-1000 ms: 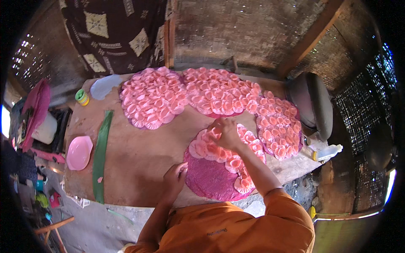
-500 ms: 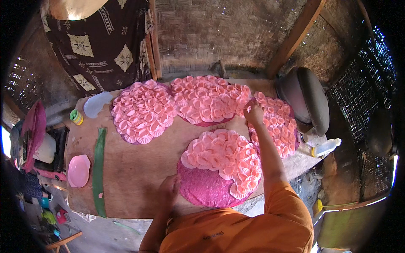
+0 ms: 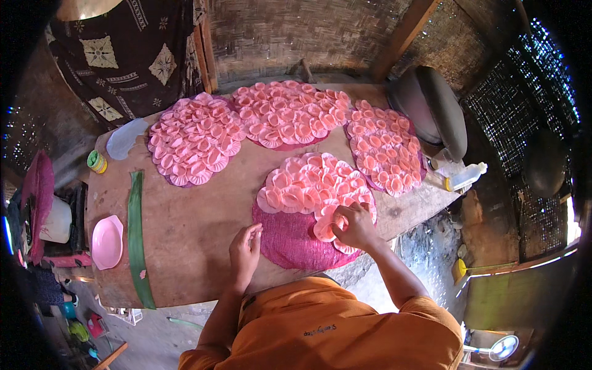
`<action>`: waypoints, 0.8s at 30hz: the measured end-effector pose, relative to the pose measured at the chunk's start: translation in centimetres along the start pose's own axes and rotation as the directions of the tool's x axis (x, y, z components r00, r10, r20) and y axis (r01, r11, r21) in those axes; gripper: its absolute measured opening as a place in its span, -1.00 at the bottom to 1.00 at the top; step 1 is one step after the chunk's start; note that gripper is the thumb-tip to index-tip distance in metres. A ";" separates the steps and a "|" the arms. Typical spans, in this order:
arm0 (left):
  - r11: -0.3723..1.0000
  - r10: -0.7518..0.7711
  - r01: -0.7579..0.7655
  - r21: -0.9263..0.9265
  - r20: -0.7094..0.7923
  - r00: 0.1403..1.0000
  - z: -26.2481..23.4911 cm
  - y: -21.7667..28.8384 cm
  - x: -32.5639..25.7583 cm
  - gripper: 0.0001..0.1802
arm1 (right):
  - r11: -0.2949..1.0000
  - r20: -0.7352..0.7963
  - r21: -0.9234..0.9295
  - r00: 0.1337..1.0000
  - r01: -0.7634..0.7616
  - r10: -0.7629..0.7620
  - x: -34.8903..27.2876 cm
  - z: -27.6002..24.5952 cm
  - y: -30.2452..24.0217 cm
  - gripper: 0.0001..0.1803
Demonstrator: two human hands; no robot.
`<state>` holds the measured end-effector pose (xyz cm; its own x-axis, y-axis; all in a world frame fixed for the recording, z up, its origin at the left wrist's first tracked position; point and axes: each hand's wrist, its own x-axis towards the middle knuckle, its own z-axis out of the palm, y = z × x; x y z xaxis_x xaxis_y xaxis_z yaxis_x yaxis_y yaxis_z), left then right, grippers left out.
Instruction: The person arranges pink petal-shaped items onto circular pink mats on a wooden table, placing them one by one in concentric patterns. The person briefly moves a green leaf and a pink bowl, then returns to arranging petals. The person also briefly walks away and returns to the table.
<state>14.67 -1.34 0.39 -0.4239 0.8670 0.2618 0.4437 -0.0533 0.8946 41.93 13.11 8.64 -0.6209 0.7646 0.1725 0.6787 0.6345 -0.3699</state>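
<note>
A round magenta mesh mat [image 3: 290, 246] lies on the table in front of me. Pink, cupped, ridged discs [image 3: 302, 185] overlap across its far and right parts, while its near-left part shows bare mesh. My right hand [image 3: 356, 227] is over the mat's right side, fingers bent and closed at the edge of a pink disc [image 3: 324, 228]. The fingertips are partly hidden behind the hand. Beside the mat's left edge, my left hand [image 3: 245, 248] has loosely curved fingers, thumb apart from them, and nothing visible in it.
Three more disc-covered mats lie beyond: left [image 3: 194, 139], middle [image 3: 290, 114] and right [image 3: 385, 148]. A long green leaf strip [image 3: 139, 240], pink dish [image 3: 107, 242] and small green-yellow tub [image 3: 97, 161] occupy the left side. A dark rounded vessel [image 3: 428, 111] and white bottle [image 3: 465, 177] stand at right.
My right hand has come back from the gap between the far middle and right mats to the near mat. My left hand's fingers show more clearly beside the mat. The view has shifted.
</note>
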 end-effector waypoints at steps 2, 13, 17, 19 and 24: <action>1.000 0.013 -0.013 -0.014 0.012 1.000 -0.1 0.0 -0.1 -0.80 | 0.998 0.008 -0.016 0.998 -0.061 0.061 -0.8 0.7 -0.6 -0.84; 0.999 0.034 -0.034 0.004 0.002 0.999 0.0 0.0 -0.3 -0.80 | 0.959 0.011 -0.283 1.000 -0.018 0.022 -1.3 1.0 -0.2 -0.72; 0.998 0.024 -0.024 0.058 -0.011 1.000 0.2 -0.6 -0.5 -0.80 | 0.996 0.031 -0.091 1.000 0.003 -0.001 1.0 -2.3 2.6 -0.70; 0.998 0.016 -0.014 0.065 -0.025 1.000 0.4 -0.9 -0.5 -0.80 | 0.994 -0.095 -0.075 0.993 -0.074 0.067 4.3 -4.9 5.9 -0.74; 0.969 0.026 -0.026 0.246 0.001 1.000 0.2 -0.6 -0.6 -0.77 | 0.985 -0.322 0.111 0.933 -0.132 0.162 16.8 -6.8 17.0 -0.73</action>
<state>14.83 -1.76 -0.40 -0.4109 0.8660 0.2849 0.6350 0.0477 0.7710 45.72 37.49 11.47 -0.3435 0.8521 0.3949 0.7069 0.5114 -0.4886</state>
